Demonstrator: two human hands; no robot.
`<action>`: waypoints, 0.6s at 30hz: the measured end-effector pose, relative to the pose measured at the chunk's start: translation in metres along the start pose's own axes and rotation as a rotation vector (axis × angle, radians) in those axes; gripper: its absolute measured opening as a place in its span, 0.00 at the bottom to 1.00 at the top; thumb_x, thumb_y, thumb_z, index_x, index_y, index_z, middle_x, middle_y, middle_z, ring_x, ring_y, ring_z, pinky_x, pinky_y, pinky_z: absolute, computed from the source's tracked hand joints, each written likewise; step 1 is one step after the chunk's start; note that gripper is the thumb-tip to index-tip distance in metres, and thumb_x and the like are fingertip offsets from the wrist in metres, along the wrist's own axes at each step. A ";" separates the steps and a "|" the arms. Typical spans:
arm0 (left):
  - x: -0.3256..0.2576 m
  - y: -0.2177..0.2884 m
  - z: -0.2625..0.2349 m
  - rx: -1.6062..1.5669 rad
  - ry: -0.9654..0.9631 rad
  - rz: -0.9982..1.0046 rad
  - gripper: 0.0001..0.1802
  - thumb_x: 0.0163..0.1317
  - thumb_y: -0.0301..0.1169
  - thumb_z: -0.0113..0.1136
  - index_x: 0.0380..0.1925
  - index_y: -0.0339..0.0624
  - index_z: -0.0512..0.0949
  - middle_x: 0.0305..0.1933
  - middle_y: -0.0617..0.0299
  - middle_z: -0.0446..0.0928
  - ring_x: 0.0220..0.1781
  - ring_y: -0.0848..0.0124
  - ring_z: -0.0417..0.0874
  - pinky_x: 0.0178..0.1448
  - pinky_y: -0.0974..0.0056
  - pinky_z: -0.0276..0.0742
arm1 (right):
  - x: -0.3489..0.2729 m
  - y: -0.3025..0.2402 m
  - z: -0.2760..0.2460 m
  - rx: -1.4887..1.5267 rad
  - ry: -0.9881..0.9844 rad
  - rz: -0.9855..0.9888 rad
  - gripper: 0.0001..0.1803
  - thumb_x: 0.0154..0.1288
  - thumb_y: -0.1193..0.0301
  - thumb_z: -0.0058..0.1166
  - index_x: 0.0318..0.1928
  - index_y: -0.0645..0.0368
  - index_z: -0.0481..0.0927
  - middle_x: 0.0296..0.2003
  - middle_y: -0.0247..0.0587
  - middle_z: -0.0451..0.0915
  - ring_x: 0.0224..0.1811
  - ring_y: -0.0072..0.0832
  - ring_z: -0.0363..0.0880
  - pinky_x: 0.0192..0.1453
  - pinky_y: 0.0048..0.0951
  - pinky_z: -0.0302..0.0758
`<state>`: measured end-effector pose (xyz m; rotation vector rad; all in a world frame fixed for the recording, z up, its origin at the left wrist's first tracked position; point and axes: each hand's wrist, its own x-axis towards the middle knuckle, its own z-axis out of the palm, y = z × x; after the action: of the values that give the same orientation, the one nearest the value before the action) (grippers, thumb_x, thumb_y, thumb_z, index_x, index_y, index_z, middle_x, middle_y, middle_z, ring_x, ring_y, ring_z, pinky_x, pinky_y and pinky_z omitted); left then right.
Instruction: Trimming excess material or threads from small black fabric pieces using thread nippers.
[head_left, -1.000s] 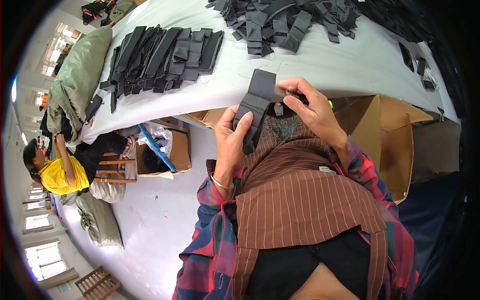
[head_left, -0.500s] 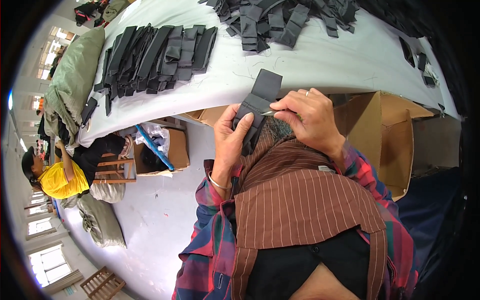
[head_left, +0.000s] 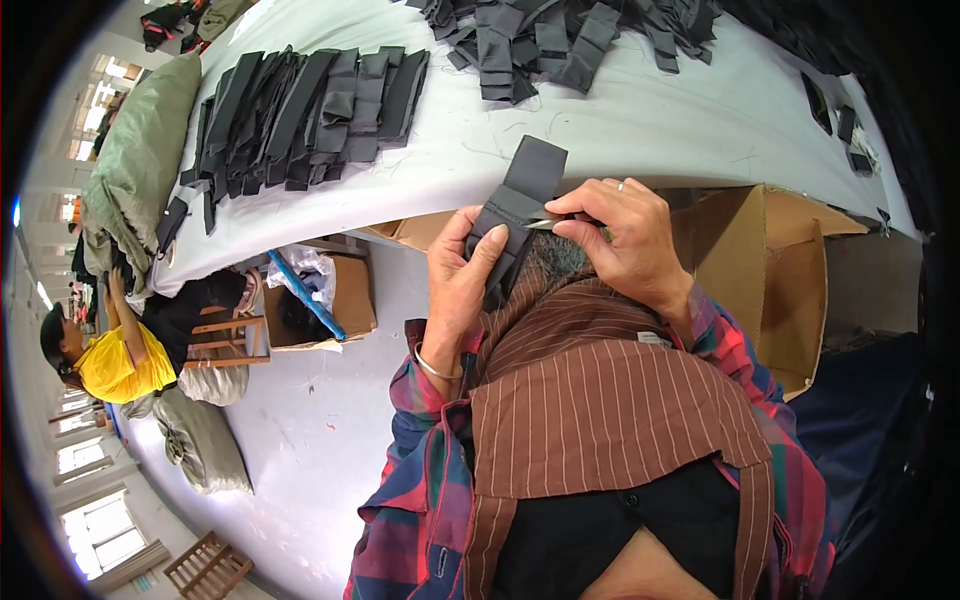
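Note:
My left hand [head_left: 462,272] pinches a dark grey fabric strip [head_left: 536,168] between thumb and fingers, just off the table's near edge. The strip is folded and stitched across its middle, with one flat end pointing away from me. My right hand [head_left: 628,240] is closed on small metal thread snips [head_left: 541,222], mostly hidden in the fingers. Their pointed blades touch or nearly touch the strip's right edge beside my left thumb; exact contact is hard to tell.
On the white-covered table [head_left: 470,150] lie a row of grey strips [head_left: 310,115] and a looser heap [head_left: 545,45]. Cardboard boxes [head_left: 790,290] stand below the edge. A person in yellow [head_left: 125,365] works at the left, by a large green sack [head_left: 145,150].
My right hand has shifted very slightly right, and the snips' blades now show more apart at the strip. My left hand keeps its hold. The person in yellow has moved their arms.

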<state>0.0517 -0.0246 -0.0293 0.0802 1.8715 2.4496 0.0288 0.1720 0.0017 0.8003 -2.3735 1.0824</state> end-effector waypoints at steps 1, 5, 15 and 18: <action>0.001 -0.001 0.000 -0.001 -0.001 -0.002 0.10 0.65 0.29 0.58 0.44 0.35 0.76 0.36 0.70 0.76 0.36 0.85 0.73 0.41 0.78 0.71 | 0.000 0.001 0.000 -0.001 0.000 0.002 0.07 0.53 0.71 0.63 0.34 0.53 0.81 0.25 0.32 0.79 0.24 0.29 0.74 0.30 0.29 0.62; 0.003 -0.001 0.002 0.112 -0.030 0.023 0.10 0.64 0.28 0.58 0.43 0.35 0.76 0.36 0.70 0.77 0.36 0.84 0.73 0.40 0.77 0.71 | 0.004 0.001 0.004 -0.045 -0.013 -0.005 0.08 0.54 0.65 0.62 0.34 0.52 0.79 0.28 0.29 0.80 0.27 0.30 0.76 0.30 0.31 0.64; 0.004 -0.001 0.005 0.243 -0.091 -0.007 0.09 0.62 0.27 0.59 0.41 0.35 0.77 0.35 0.69 0.77 0.36 0.83 0.73 0.41 0.75 0.71 | 0.006 0.007 0.019 -0.053 0.043 0.038 0.06 0.56 0.66 0.61 0.32 0.51 0.80 0.23 0.31 0.78 0.24 0.31 0.76 0.28 0.31 0.66; 0.005 -0.001 0.006 0.325 -0.086 0.021 0.09 0.62 0.26 0.59 0.41 0.35 0.77 0.35 0.68 0.77 0.37 0.82 0.74 0.42 0.74 0.72 | 0.007 0.010 0.018 -0.036 0.024 0.098 0.05 0.56 0.66 0.61 0.31 0.51 0.80 0.21 0.32 0.78 0.23 0.32 0.76 0.28 0.31 0.67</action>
<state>0.0469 -0.0181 -0.0290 0.2163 2.2190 2.0922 0.0148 0.1607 -0.0111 0.6618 -2.4269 1.0781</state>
